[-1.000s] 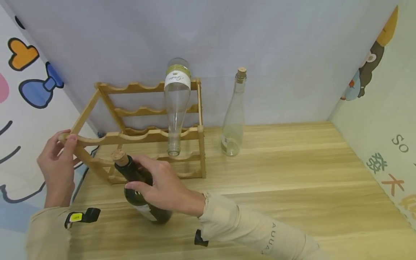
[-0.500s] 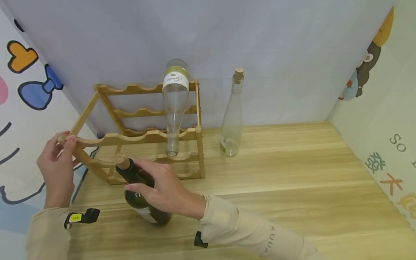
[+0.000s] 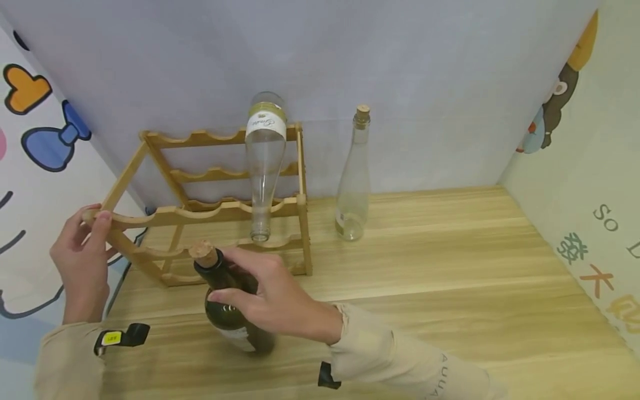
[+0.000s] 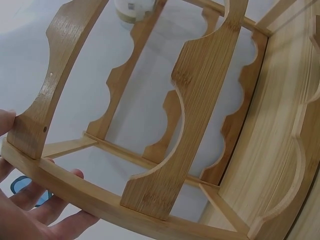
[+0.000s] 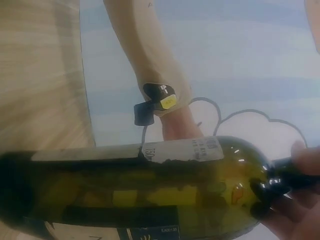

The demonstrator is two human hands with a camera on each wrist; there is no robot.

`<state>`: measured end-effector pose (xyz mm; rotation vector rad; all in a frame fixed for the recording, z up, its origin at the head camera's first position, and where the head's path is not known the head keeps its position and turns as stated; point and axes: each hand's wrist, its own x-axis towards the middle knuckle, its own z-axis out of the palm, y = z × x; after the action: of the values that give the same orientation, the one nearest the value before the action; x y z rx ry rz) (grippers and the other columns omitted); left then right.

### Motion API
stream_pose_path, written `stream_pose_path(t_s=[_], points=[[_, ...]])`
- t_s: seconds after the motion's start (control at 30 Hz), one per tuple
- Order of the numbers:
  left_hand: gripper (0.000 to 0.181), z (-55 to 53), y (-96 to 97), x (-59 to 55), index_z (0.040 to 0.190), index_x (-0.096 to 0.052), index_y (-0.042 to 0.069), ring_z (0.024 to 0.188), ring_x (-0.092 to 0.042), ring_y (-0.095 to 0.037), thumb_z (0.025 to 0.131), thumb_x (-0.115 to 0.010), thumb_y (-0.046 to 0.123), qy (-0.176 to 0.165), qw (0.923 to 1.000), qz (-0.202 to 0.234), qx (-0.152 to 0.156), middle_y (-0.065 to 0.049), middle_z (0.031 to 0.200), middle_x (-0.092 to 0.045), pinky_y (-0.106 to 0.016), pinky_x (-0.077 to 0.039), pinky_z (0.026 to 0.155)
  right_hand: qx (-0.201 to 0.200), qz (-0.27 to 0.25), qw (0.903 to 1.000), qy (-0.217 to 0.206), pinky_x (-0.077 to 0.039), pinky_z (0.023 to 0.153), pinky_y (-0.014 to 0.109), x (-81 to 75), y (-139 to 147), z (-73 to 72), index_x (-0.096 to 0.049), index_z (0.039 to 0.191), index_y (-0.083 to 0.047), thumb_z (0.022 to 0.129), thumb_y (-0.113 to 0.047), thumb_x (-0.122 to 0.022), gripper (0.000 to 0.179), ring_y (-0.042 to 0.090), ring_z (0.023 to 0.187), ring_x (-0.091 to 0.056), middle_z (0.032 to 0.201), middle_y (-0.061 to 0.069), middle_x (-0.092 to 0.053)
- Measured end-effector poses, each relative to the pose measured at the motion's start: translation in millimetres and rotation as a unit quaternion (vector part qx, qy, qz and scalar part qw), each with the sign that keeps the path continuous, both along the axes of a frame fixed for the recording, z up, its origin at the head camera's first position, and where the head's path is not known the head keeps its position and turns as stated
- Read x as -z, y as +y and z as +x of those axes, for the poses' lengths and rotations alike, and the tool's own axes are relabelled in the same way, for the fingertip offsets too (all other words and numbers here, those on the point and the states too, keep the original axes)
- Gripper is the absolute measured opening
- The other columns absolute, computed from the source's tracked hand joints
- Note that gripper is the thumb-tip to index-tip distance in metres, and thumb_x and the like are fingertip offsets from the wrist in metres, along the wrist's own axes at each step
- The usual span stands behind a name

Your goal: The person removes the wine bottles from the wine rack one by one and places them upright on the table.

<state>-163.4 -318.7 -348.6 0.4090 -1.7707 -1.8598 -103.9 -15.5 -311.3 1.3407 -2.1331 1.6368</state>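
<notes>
My right hand (image 3: 272,294) grips a dark green wine bottle (image 3: 225,316) round its neck and shoulder. Its cork (image 3: 203,253) points up and to the left, in front of the rack. In the right wrist view the bottle (image 5: 150,195) spans the lower half, a torn label on its side. With thumb and fingers my left hand (image 3: 82,255) holds the front left top corner of a wooden wine rack (image 3: 220,214). The left wrist view shows these fingers (image 4: 45,205) around the rack's side rail. A clear bottle (image 3: 265,161) lies in the rack's top right slot, its neck toward me.
Right of the rack a clear corked bottle (image 3: 353,189) stands upright on the wooden table (image 3: 425,266). A grey backdrop (image 3: 425,83) rises behind. Walls with cartoon drawings flank the table at left and right.
The dark bottle, in my right hand, has shifted right and slightly toward me. My left hand keeps its hold on the rack's corner. The whole head view has drifted slightly.
</notes>
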Motion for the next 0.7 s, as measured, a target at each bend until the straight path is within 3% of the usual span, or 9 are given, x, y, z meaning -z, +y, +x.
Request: stream_pose_path(t_s=[0.23,0.7], points=[[0.038,-0.5,0.5,1.3,0.122,-0.062,0.015,0.087,-0.063,-0.010,0.087,-0.069,0.025,0.006,1.0000,-0.001,-0.001,0.000,0.104,-0.063,-0.014,-0.052,0.058,-0.025,-0.040,0.9985,-0.028,-0.053,0.082,0.023,-11.7,21.7,5.7,-0.057,0.121,0.007,0.082,0.000,-0.071,0.042,0.008,0.096,-0.063,0.113,0.016,-0.065],[0.038,-0.2,0.2,0.9,0.123,-0.063,0.015,0.089,-0.063,-0.011,0.087,-0.069,0.025,0.003,1.0000,0.008,0.000,-0.001,0.104,-0.063,-0.015,-0.053,0.058,0.017,-0.067,0.9950,-0.072,-0.055,0.080,0.030,-22.1,56.9,3.8,-0.061,0.117,0.007,0.075,0.003,-0.076,0.045,0.013,0.092,-0.067,0.109,0.016,-0.067]])
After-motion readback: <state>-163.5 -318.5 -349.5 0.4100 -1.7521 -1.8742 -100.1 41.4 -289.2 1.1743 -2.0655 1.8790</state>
